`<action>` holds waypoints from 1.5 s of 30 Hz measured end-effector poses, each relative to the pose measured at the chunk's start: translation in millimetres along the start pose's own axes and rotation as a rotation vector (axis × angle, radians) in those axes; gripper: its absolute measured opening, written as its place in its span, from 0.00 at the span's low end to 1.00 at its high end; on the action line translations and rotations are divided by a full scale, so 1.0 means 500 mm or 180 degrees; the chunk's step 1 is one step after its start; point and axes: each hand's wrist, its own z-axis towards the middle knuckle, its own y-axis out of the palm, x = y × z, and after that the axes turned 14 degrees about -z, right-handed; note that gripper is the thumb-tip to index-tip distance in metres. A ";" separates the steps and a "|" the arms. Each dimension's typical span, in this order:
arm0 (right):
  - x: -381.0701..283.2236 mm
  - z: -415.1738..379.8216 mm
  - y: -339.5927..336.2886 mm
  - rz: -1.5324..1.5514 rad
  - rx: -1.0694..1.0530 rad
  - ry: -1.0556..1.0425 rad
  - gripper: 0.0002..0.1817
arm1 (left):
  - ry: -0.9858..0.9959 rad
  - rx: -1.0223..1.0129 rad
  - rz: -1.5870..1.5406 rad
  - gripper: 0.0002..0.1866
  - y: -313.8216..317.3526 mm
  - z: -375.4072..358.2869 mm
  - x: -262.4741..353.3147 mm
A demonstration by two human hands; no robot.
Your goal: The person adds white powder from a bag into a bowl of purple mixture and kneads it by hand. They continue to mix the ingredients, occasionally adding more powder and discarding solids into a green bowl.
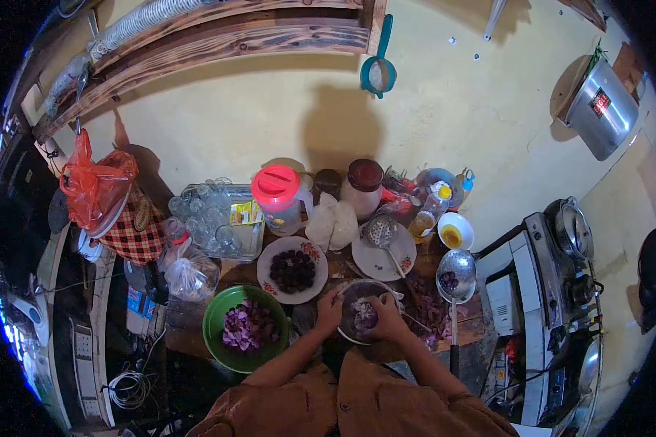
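A bowl (351, 333) with a whitish and purple mixture stands at the front edge of the wooden table. My left hand (329, 309) is at the bowl's left rim, its fingers curled against it. Inside the bowl, my right hand (387, 317) has its fingers bent down into the mixture; what they hold, if anything, is hidden. Left of the bowl are a green basin (213, 336) of purple chunks and a floral plate (270, 257) with dark round balls. Behind it, a slotted spoon (381, 231) rests on a white plate (365, 255).
A ladle (455, 271) with purple pieces lies over a plate at right, above purple peelings (431, 313). A pink-lidded pitcher (276, 191), a glass tray (253, 246), jars and an oil bottle (428, 215) line the back. The stove (543, 291) stands far right.
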 end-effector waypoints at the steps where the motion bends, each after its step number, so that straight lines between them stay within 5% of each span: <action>1: -0.008 0.002 0.006 0.0002 -0.0006 -0.0004 0.48 | -0.0011 -0.0008 0.0060 0.16 0.000 -0.002 0.008; 3: -0.029 0.007 0.023 -0.0031 0.0359 0.0501 0.49 | 0.0047 -0.0015 -0.0052 0.16 0.002 0.000 0.004; 7: -0.024 0.027 0.084 0.0453 0.0409 0.0382 0.48 | -0.0027 0.0015 -0.0249 0.16 0.008 -0.012 0.029; 10: -0.008 0.044 0.132 -0.0737 0.0586 0.0111 0.42 | 0.0023 -0.0047 0.0051 0.17 0.003 -0.005 0.013; 16: -0.024 0.098 0.114 -0.1259 -0.0216 0.0732 0.31 | 0.0758 -0.0082 -0.0047 0.17 0.000 0.002 -0.005; 22: -0.010 0.117 0.123 -0.1141 -0.0233 0.0744 0.19 | 0.0006 0.0163 0.0536 0.16 0.005 -0.007 0.007; 25: -0.020 0.118 0.074 -0.0808 -0.0462 0.0887 0.18 | 0.0349 0.0299 0.0306 0.16 0.013 -0.006 0.020; 28: -0.037 0.078 0.035 -0.0382 0.0085 0.0745 0.28 | 0.0416 0.0471 0.0440 0.16 0.012 0.005 0.005; 30: -0.044 0.048 0.041 -0.0933 0.1414 -0.0141 0.36 | 0.0413 0.0451 0.0331 0.16 0.010 0.008 -0.002; 31: -0.038 0.028 0.056 -0.0935 0.1413 -0.0112 0.36 | 0.0422 0.0444 0.0222 0.16 0.012 0.009 0.005; 34: -0.011 -0.001 0.051 -0.0581 0.0476 -0.0204 0.36 | 0.0207 0.0477 0.0250 0.15 0.013 0.000 0.033; 36: -0.002 0.002 -0.021 0.0183 -0.1431 -0.0438 0.32 | 0.0106 0.0417 0.0203 0.16 0.006 0.009 0.012; 40: -0.009 0.022 -0.073 0.0827 -0.1455 0.0495 0.31 | 0.0498 0.0351 0.0225 0.16 0.002 0.010 -0.009; 42: 0.008 0.033 0.002 -0.0310 0.0275 -0.0184 0.36 | 0.0720 0.0328 0.0135 0.17 -0.003 0.020 -0.053; 44: 0.001 0.043 0.069 -0.0395 -0.0012 -0.0070 0.35 | 0.0950 0.0296 0.0046 0.19 -0.004 0.024 -0.058; 45: -0.005 0.052 0.092 -0.0487 -0.0305 0.0051 0.35 | 0.0511 0.0248 -0.0058 0.17 -0.002 0.016 -0.033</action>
